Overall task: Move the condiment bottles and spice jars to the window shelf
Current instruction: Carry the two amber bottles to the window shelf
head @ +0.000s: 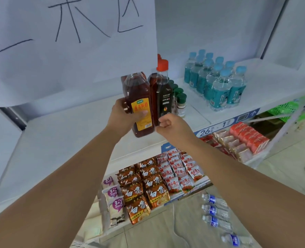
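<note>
Just beyond condiment bottles (139, 93): spice jars (181, 102), water bottles (218, 86).

the left hand (122, 114) grips a yellow-label bottle (141, 106) of red-brown liquid, thumb across the label. the right hand (173, 126) pinches the base of a dark bottle (164, 97) with a red cap. both bottles stand upright, side by side, at the white shelf (73, 135); whether they rest on it is unclear. just behind stand green-lidded jars (181, 102), with a water pack (218, 85) farther right. a paper sign (67, 47) hangs above. noodle packets (148, 190) fill a lower shelf.
</note>
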The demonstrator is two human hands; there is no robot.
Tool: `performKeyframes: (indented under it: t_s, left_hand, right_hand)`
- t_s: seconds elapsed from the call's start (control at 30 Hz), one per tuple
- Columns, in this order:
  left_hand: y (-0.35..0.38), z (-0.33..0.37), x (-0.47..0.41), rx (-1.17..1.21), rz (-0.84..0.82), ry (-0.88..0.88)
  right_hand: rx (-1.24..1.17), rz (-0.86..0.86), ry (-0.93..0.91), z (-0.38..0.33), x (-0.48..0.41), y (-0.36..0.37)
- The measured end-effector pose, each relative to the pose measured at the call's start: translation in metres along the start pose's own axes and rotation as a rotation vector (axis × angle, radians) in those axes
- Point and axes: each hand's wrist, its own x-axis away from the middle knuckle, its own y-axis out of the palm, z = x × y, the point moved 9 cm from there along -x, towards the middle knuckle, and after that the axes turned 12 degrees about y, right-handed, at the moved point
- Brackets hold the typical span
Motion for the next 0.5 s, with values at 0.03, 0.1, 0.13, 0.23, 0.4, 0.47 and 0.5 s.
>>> performKeyframes:
  t_s: [0.03,0.1,0.13,0.23,0.4,0.47,0.5]
  left_hand:
    - [0.000,-0.001,-0.002,-0.015,0.014,-0.006]
    - [-0.002,-0.004,-0.004,-0.046,0.025,-0.007]
    - [-0.002,-0.005,-0.004,-0.065,0.020,-0.005]
    - [-0.004,-0.004,-0.006,-0.114,-0.016,0.013]
    - [-0.017,-0.007,-0.007,-0.148,-0.086,0.055]
    - [-0.030,-0.010,-0.005,-0.139,-0.111,0.043]
    - [-0.037,-0.012,-0.003,-0.136,-0.121,0.040]
  right_hand:
    - [-0.018,-0.009,-0.006,-0.003,-0.003,-0.001]
    - [-0.071,-0.031,-0.014,-0.009,-0.008,-0.001]
    - [-0.095,-0.047,-0.013,-0.011,-0.010,0.002]
    - [-0.119,-0.108,-0.010,-0.016,-0.013,0.016]
    - [-0.133,-0.180,-0.028,-0.022,-0.017,0.045]
    - [-0.116,-0.183,-0.004,-0.027,-0.019,0.052]
    - [-0.118,-0.191,0.014,-0.030,-0.019,0.055]
